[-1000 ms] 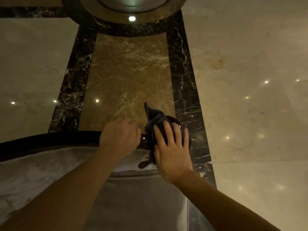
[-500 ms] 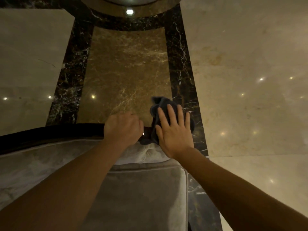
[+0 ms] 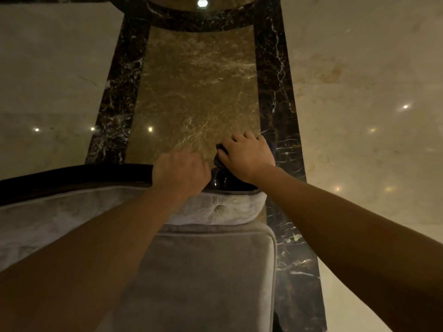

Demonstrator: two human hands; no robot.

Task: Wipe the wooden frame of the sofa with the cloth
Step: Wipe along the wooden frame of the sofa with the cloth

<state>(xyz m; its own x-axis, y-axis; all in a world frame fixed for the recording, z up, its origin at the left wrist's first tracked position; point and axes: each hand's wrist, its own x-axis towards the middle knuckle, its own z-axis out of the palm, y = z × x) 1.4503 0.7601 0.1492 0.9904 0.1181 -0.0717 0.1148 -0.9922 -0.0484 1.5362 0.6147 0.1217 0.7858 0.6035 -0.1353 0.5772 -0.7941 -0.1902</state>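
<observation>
The sofa's dark glossy wooden frame [image 3: 72,174] curves along the top of the backrest and ends in a rounded corner [image 3: 221,182] on the right. My right hand [image 3: 247,154] reaches over that corner and presses a dark cloth [image 3: 219,153] against its far side; most of the cloth is hidden under the hand. My left hand [image 3: 179,174] is curled over the frame just left of the corner, gripping it.
Below the frame lie the sofa's grey tufted upholstery [image 3: 227,207] and a grey seat cushion [image 3: 203,271]. Beyond the sofa is polished marble floor [image 3: 196,92] with dark veined borders [image 3: 273,92] and reflected ceiling lights.
My right hand has slid with the cloth from the top of the corner over to its far side, fingers now curled over it. The left hand stays gripping the frame.
</observation>
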